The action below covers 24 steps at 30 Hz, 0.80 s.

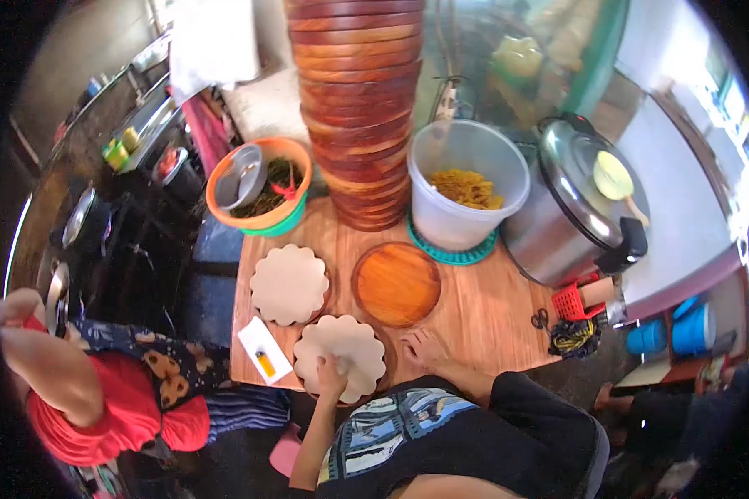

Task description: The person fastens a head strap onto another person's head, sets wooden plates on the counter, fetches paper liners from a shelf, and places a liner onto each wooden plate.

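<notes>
My left hand (pixel 331 378) is over the scalloped brown paper liner (pixel 362 337) at the table's near edge. Its fingers are drawn together at a small greyish thing (pixel 343 363) that I cannot make out. That liner lies on a round plate, whose rim shows a little beneath it. My right hand (pixel 424 348) rests on the tabletop with its fingers stretched out, holding nothing. Just beyond it lies a bare round wooden plate (pixel 397 284). Another scalloped liner (pixel 290 284) covers a plate farther back on the left.
Behind the plates rises a tall stack of wooden plates (pixel 359 116). Beside it stand an orange basin (pixel 301 193) of greens, a translucent bucket (pixel 470 218) with yellow food, and a steel rice cooker (pixel 549 224). Scissors (pixel 540 318) lie right. A person in red (pixel 116 407) is at left.
</notes>
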Each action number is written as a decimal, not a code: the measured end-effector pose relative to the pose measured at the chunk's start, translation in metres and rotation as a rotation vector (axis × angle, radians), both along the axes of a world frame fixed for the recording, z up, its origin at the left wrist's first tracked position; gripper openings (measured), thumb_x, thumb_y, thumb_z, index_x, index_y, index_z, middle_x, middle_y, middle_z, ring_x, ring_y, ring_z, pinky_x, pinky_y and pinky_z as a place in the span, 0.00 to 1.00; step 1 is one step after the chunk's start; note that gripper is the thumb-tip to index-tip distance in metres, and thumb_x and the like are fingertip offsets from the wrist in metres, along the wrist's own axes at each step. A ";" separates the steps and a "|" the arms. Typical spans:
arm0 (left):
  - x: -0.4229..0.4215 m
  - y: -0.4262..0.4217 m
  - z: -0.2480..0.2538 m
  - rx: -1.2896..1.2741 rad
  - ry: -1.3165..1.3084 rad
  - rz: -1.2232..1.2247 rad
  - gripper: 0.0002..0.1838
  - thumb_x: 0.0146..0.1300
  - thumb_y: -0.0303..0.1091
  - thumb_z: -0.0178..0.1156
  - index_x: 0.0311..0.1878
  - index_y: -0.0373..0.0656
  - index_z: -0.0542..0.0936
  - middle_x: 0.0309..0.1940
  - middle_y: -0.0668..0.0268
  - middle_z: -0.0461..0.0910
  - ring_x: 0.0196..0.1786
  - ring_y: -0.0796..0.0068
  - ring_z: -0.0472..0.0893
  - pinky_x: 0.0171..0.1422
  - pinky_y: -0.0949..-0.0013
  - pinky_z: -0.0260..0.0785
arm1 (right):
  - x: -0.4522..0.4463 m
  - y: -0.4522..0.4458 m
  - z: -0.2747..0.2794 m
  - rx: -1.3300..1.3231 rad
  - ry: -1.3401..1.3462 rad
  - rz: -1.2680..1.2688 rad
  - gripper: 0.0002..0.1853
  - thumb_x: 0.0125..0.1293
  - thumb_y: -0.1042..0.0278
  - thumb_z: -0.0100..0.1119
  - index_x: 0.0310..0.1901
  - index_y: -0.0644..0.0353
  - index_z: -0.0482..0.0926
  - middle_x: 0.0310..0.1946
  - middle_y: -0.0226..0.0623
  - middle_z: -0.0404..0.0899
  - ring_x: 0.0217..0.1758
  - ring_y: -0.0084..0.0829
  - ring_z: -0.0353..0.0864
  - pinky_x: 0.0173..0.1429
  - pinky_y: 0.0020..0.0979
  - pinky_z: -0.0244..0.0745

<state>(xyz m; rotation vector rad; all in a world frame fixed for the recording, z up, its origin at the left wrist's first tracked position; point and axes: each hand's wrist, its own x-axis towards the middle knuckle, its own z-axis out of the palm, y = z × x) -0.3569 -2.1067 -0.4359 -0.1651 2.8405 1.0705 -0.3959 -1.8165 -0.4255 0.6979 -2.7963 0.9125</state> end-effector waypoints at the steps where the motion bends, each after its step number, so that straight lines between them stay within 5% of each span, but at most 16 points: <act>1: -0.003 -0.001 0.002 0.011 -0.023 0.038 0.20 0.47 0.31 0.67 0.42 0.40 0.71 0.42 0.47 0.67 0.45 0.42 0.72 0.51 0.49 0.66 | 0.000 0.000 0.001 -0.005 0.005 -0.021 0.15 0.58 0.64 0.57 0.47 0.56 0.75 0.47 0.42 0.73 0.52 0.45 0.71 0.55 0.43 0.67; 19: -0.041 -0.019 -0.024 -0.041 0.157 -0.281 0.20 0.50 0.41 0.66 0.34 0.35 0.72 0.28 0.48 0.70 0.39 0.44 0.68 0.48 0.48 0.62 | 0.007 0.015 -0.002 -0.002 0.066 0.026 0.17 0.57 0.62 0.57 0.48 0.55 0.75 0.47 0.41 0.74 0.52 0.42 0.73 0.55 0.41 0.69; 22: -0.017 -0.033 -0.047 -0.083 0.165 -0.183 0.19 0.52 0.42 0.63 0.33 0.34 0.72 0.28 0.46 0.71 0.38 0.43 0.69 0.48 0.47 0.62 | 0.008 0.015 0.005 -0.038 0.082 0.020 0.17 0.57 0.61 0.57 0.49 0.55 0.75 0.47 0.41 0.74 0.52 0.42 0.73 0.55 0.41 0.69; 23: -0.020 -0.031 -0.058 0.177 0.221 -0.149 0.19 0.53 0.43 0.63 0.34 0.33 0.73 0.31 0.43 0.72 0.40 0.42 0.71 0.47 0.46 0.63 | 0.008 0.014 0.007 -0.046 0.087 0.032 0.17 0.57 0.61 0.57 0.49 0.55 0.75 0.47 0.41 0.75 0.52 0.42 0.74 0.55 0.41 0.69; 24: -0.017 -0.033 -0.053 0.017 0.174 -0.229 0.17 0.55 0.42 0.62 0.31 0.34 0.76 0.27 0.46 0.75 0.36 0.46 0.75 0.43 0.49 0.66 | 0.010 0.010 0.006 -0.055 0.091 0.038 0.17 0.57 0.61 0.57 0.49 0.55 0.75 0.47 0.41 0.75 0.52 0.42 0.74 0.55 0.41 0.69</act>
